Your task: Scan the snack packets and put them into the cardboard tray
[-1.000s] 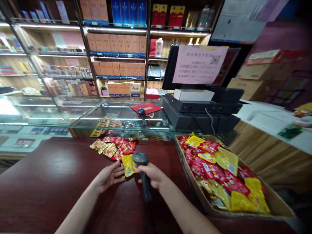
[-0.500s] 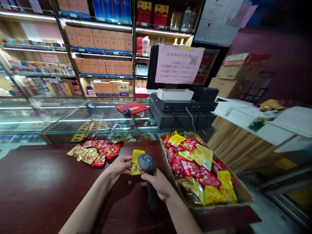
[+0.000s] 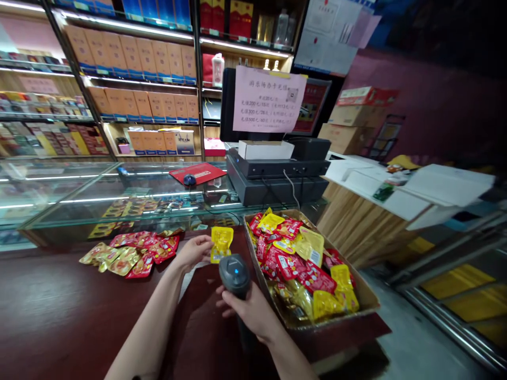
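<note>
Pinched between the fingers of my left hand (image 3: 195,252) is a yellow snack packet (image 3: 222,244), held upright by its left edge. My right hand (image 3: 253,311) wraps round the handle of a dark barcode scanner (image 3: 235,275), whose head is just below and in front of the packet, with a small blue light on top. A pile of red and gold snack packets (image 3: 134,252) lies on the dark red tabletop (image 3: 71,295) left of my left hand. To the right of my right hand stands a cardboard box (image 3: 317,323) full of red, yellow and gold packets.
Behind the tabletop runs a glass display counter (image 3: 119,184) with a red mat (image 3: 206,173) and a computer mouse (image 3: 189,180). A monitor (image 3: 228,105) with a pink notice stands above a black cash drawer (image 3: 273,191). Shelves of boxes line the back wall.
The view has turned slightly right. The yellow packet has been raised away from the scanner, opening a larger gap between them. Both hands keep their hold.
</note>
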Tool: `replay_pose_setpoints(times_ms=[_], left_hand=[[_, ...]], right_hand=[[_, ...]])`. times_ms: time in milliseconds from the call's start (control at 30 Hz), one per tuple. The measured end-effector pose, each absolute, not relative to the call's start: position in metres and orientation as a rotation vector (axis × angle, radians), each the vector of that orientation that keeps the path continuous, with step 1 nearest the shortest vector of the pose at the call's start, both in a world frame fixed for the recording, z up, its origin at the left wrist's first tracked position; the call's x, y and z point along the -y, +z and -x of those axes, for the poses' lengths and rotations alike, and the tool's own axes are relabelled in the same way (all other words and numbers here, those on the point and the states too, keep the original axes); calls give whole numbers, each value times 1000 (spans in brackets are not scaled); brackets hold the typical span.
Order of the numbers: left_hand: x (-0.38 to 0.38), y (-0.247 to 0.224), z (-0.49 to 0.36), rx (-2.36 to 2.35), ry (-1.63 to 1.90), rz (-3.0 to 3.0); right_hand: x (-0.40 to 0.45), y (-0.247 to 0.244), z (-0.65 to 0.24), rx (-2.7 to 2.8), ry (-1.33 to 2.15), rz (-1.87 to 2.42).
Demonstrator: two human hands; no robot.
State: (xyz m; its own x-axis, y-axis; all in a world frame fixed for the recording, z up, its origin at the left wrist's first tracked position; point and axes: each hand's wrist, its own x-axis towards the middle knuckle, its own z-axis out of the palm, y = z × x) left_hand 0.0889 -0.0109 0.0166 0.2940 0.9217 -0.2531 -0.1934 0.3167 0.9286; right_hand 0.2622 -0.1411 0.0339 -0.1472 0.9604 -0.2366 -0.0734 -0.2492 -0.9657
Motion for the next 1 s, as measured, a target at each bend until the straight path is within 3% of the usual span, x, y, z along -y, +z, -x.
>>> replay_pose_setpoints(times_ms=[333,800,1000], left_hand=[[3,44,-92,-917,1009,-947],[-4,29,-86,-888,1012,-908],[-14,18,-70,-980,1196,-832]], right_hand=[[140,39,-231,1063,1542,1276],[112,33,-222,1041,1489,1366],[92,24,-204,1167,1418,1350]])
